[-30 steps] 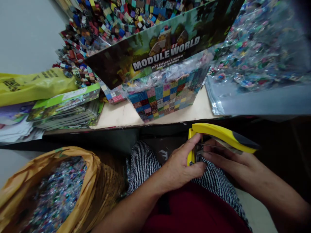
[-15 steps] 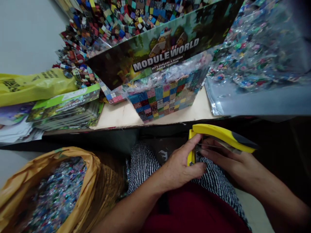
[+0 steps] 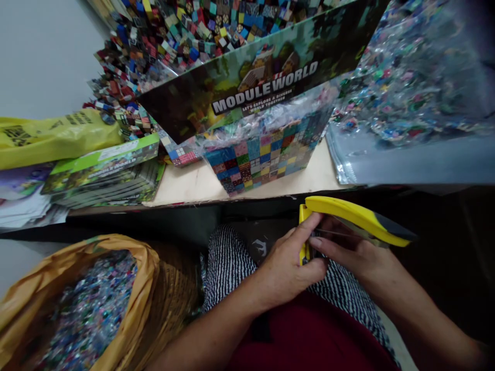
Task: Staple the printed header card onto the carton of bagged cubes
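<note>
A yellow stapler (image 3: 350,216) with a black tip is held above my lap, its top arm swung up and its metal inner parts showing. My left hand (image 3: 292,268) grips its front end, with the fingers wrapped over the yellow metal. My right hand (image 3: 344,252) reaches in from the right, and its fingertips press at the metal channel under the arm. No staples can be made out.
An orange sack (image 3: 93,304) of small coloured pieces stands at lower left. Ahead, a wooden shelf (image 3: 201,185) holds a Module World box (image 3: 263,87), heaps of coloured block-patterned cards, printed green packs, a yellow plastic bag and clear bags.
My right hand has slid left, and its fingertips now sit closer to the stapler's front end. The stapler has tilted slightly, with its black tip further right.
</note>
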Tool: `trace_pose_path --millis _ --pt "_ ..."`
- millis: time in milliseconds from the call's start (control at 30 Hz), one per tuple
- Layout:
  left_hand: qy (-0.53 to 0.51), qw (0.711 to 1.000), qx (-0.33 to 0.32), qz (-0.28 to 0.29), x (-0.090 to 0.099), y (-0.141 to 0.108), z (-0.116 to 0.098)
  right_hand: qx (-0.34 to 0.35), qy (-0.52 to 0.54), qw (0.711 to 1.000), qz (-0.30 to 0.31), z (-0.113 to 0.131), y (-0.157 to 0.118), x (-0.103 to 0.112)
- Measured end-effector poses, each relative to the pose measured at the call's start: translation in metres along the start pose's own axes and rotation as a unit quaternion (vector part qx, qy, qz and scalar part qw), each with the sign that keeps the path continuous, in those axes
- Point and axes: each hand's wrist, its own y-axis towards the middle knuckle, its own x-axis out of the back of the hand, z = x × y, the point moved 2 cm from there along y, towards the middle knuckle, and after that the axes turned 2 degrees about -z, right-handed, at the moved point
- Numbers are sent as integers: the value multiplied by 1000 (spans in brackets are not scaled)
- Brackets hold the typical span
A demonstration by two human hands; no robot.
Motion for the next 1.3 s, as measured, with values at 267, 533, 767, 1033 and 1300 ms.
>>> trace_pose_path --millis 267,533,767,1033,1300 --pt "162 985 -24 -60 -4 -1 0 -8 0 997 -71 -4 -5 -8" --pt "12 997 58 -43 0 2 5 132 -103 984 -66 -4 -9 -9" --pt "-173 974 144 1 -1 0 -1 416 -405 811 -77 11 -13 -1" --pt "-100 984 146 -6 -1 0 13 462 -486 739 -67 14 -8 -4" --pt "-72 986 149 -16 -3 0 9 456 -493 736 -85 12 -13 -2"
